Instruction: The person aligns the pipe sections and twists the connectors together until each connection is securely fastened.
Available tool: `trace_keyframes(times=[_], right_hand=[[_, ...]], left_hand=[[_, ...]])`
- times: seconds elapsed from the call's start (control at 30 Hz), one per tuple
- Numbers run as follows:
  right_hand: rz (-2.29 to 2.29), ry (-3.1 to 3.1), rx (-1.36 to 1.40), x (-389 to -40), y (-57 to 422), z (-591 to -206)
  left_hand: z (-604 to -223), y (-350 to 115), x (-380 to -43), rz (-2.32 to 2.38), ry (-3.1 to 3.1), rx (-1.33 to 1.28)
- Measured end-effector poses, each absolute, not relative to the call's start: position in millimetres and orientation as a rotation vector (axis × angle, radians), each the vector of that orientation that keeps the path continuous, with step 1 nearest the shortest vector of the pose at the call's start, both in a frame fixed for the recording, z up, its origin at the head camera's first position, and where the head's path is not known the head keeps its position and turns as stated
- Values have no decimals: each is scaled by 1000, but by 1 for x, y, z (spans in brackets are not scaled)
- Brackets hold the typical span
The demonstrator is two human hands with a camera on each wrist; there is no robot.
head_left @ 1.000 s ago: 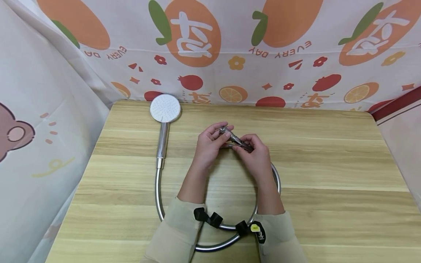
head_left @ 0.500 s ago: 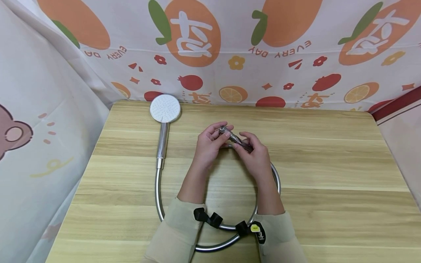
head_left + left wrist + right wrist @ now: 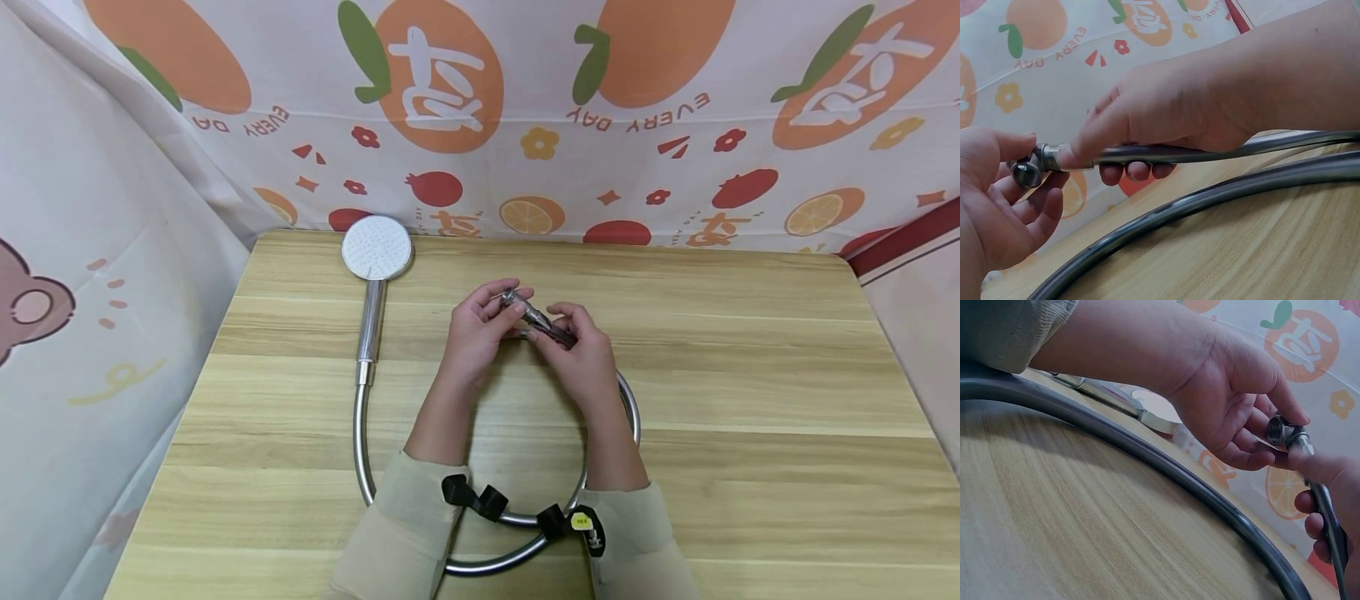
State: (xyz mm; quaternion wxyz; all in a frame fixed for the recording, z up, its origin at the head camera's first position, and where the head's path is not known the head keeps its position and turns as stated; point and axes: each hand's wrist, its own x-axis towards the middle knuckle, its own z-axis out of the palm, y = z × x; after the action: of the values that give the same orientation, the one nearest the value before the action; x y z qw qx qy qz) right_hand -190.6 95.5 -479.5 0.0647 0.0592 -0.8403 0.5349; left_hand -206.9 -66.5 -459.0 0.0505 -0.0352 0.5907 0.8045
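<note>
In the head view, my left hand (image 3: pixel 474 340) pinches a small metal elbow fitting (image 3: pixel 512 296) between thumb and fingers. Its round threaded opening shows in the left wrist view, where the elbow (image 3: pixel 1027 172) sits at the end of the silver shower hose (image 3: pixel 1175 154). My right hand (image 3: pixel 587 354) grips that hose end right beside the fitting, thumb on the near side and fingers curled beneath. Fitting and hose end lie in one line, tilted down to the right. The right thumb partly hides the joint. Both hands are over the middle of the table.
A chrome shower head (image 3: pixel 377 247) with a white face lies at the table's back left, joined to the hose's other end. The hose loops under both forearms across the wooden table (image 3: pixel 750 400). A fruit-printed curtain (image 3: pixel 540 75) hangs behind the back edge.
My right fingers shift slightly around the hose end beside the fitting. The left hand keeps its pinch in the same spot; shower head and hose loop stay put.
</note>
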Motion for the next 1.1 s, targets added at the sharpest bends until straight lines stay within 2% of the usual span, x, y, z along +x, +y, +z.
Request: trace_keyframes(times=[1.1], right_hand=[[1587, -2610, 183, -193, 96, -477]], left_hand=[[-458, -67, -209, 2449, 1791, -128]])
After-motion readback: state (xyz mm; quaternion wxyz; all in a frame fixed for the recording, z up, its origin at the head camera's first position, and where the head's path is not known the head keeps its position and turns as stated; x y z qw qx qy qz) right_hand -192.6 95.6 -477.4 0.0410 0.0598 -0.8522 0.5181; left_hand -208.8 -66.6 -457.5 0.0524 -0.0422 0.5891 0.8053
